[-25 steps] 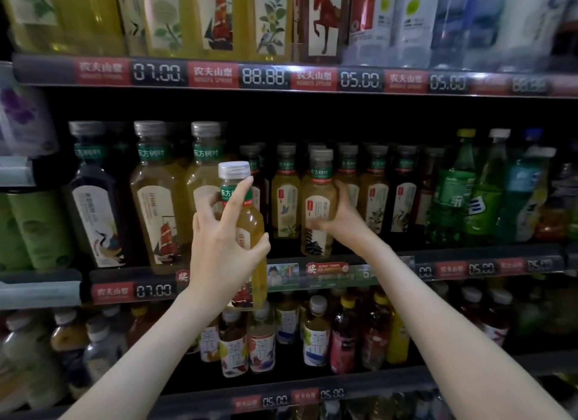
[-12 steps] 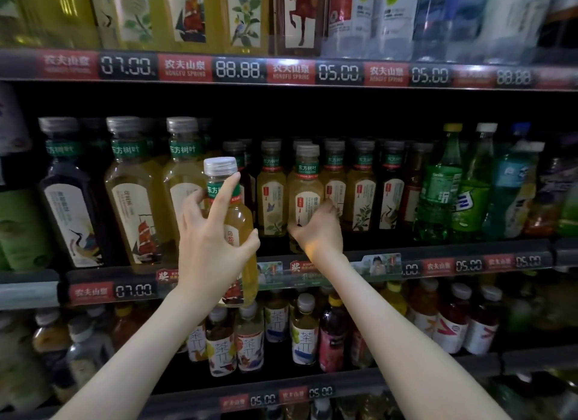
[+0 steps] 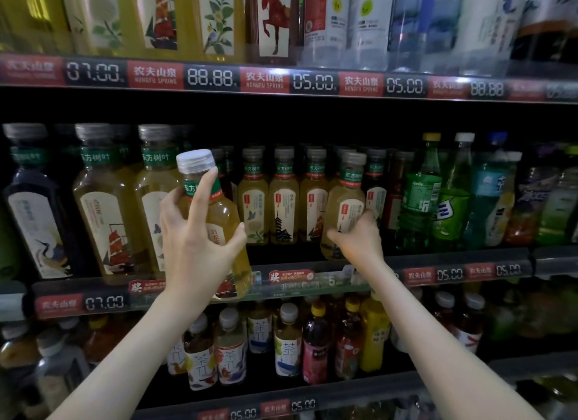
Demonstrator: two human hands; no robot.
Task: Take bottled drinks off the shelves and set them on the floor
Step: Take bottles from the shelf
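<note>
My left hand (image 3: 197,247) grips a yellow tea bottle (image 3: 219,222) with a clear cap and green neck band, held tilted in front of the middle shelf's edge. My right hand (image 3: 356,238) grips a second yellow tea bottle (image 3: 345,200) low on its body; that bottle leans left at the front of the middle shelf, among a row of like bottles (image 3: 283,200).
Larger tea bottles (image 3: 100,207) stand at the middle shelf's left, green soda bottles (image 3: 422,197) at its right. A price rail (image 3: 453,274) runs along the shelf front. Small bottles (image 3: 287,344) fill the lower shelf; tall bottles (image 3: 272,19) line the upper one.
My right hand has pulled its bottle rightward and forward out of the row, tilting it. My left hand has tipped its bottle a little, and the view has moved closer.
</note>
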